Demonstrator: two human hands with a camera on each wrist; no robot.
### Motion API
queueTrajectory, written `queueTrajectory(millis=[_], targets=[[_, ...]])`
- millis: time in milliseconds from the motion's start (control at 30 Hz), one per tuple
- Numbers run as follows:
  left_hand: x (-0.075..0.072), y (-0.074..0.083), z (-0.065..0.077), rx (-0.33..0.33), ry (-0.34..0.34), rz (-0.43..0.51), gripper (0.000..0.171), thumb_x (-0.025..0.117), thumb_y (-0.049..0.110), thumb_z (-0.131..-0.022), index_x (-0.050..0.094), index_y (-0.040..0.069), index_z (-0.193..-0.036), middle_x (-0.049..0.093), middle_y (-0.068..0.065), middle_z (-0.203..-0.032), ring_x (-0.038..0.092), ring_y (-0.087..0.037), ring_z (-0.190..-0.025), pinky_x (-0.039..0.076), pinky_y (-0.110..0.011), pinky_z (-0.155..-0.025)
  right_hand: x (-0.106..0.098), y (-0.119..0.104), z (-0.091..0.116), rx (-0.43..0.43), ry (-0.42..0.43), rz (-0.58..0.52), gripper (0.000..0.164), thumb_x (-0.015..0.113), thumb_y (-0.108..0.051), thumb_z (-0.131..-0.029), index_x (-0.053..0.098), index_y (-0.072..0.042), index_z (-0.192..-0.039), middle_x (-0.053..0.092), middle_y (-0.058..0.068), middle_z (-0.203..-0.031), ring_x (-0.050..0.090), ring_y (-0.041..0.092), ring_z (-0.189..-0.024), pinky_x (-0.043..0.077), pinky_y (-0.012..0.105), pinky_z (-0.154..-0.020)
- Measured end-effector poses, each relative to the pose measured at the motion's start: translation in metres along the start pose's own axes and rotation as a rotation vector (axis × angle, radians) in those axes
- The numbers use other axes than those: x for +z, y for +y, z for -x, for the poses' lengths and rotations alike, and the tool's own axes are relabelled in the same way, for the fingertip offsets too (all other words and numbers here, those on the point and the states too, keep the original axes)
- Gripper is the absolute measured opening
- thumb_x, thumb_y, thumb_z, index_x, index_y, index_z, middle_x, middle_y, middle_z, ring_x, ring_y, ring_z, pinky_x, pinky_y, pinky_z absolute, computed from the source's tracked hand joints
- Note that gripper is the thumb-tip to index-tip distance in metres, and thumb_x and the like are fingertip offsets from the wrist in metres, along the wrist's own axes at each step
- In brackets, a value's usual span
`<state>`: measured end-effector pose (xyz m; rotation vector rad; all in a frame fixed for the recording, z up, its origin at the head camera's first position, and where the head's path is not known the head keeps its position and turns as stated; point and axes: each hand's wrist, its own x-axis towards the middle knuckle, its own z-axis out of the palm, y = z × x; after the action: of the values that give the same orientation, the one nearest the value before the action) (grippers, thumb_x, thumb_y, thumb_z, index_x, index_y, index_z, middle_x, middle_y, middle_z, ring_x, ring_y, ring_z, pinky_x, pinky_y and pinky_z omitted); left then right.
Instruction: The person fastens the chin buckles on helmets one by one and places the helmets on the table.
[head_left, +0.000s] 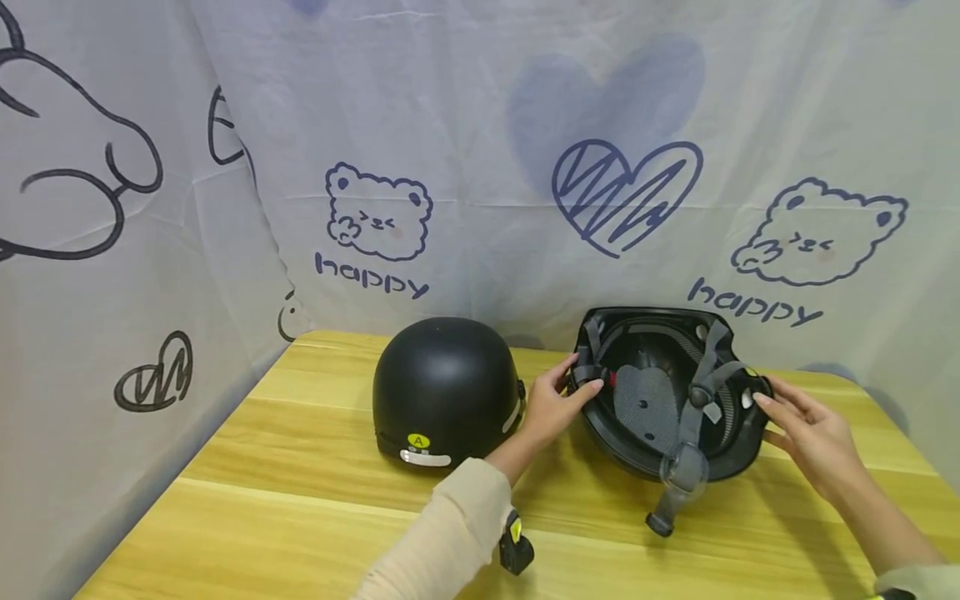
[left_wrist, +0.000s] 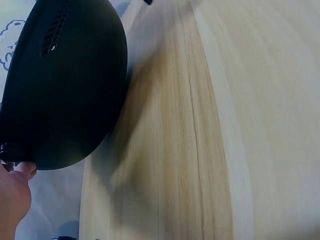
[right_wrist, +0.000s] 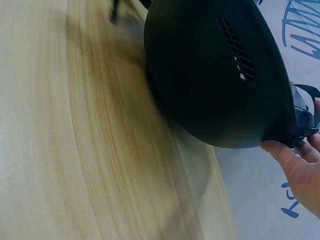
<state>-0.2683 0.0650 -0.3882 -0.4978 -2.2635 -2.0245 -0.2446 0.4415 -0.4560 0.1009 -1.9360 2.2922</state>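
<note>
A black helmet is tipped so its inside faces me, showing grey padding and grey straps. My left hand grips its left rim beside a strap and a small red piece. At the opposite rim, my right hand pinches the edge with thumb and fingers. From the buckle area a chin strap hangs over the near rim. Both wrist views show the smooth outer shell with a slotted vent. Some fingers behind the rim are hidden.
A second black helmet, with a yellow "A" sticker, sits dome up to the left. Both helmets are on a wooden table. A printed cloth hangs behind the table, and another stretch hangs along the left side.
</note>
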Motion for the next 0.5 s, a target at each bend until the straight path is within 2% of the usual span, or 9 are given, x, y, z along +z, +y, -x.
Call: queueTrajectory(millis=[100,233,367,500], targets=[[-0.0008,0.0000,0.0002,-0.005,-0.018,0.016,0.056,0.066,0.020,-0.085,0.047,0.005,-0.135,0.043,-0.017,-0.142,0.050,-0.031,-0.123,0.047,-0.038,-0.096,-0.0031,0.0018,-0.0019,-0.002,-0.013,-0.011,0.053,0.056,-0.006,-0.092,0.040,-0.014,-0.142,0.060,-0.012,-0.122,0.063,0.004,-0.103,0.057,0.029,-0.073],[-0.0021,0.0014,0.0012,-0.015,-0.038,-0.012,0.056,0.064,0.022,-0.086,0.046,0.006,-0.137,0.040,-0.016,-0.144,0.048,-0.030,-0.125,0.046,-0.038,-0.098,-0.0018,0.0001,-0.0014,0.006,0.003,0.003,0.054,0.059,-0.006,-0.090,0.042,-0.016,-0.140,0.061,-0.013,-0.120,0.064,0.004,-0.101,0.057,0.029,-0.072],[-0.0032,0.0029,0.0021,-0.015,-0.050,-0.029,0.055,0.064,0.023,-0.087,0.046,0.007,-0.137,0.039,-0.016,-0.145,0.047,-0.031,-0.126,0.046,-0.038,-0.098,0.0002,-0.0012,-0.0009,0.043,0.046,0.058,0.059,0.063,-0.009,-0.088,0.040,-0.016,-0.142,0.061,-0.014,-0.117,0.064,0.001,-0.098,0.056,0.026,-0.071],[-0.0038,0.0029,0.0026,-0.023,-0.056,-0.048,0.055,0.064,0.023,-0.087,0.047,0.008,-0.137,0.039,-0.015,-0.145,0.048,-0.030,-0.125,0.047,-0.037,-0.096,-0.0004,-0.0008,-0.0023,0.077,0.047,0.137,0.064,0.065,-0.013,-0.087,0.036,-0.020,-0.144,0.057,-0.016,-0.117,0.062,-0.004,-0.099,0.056,0.023,-0.073]])
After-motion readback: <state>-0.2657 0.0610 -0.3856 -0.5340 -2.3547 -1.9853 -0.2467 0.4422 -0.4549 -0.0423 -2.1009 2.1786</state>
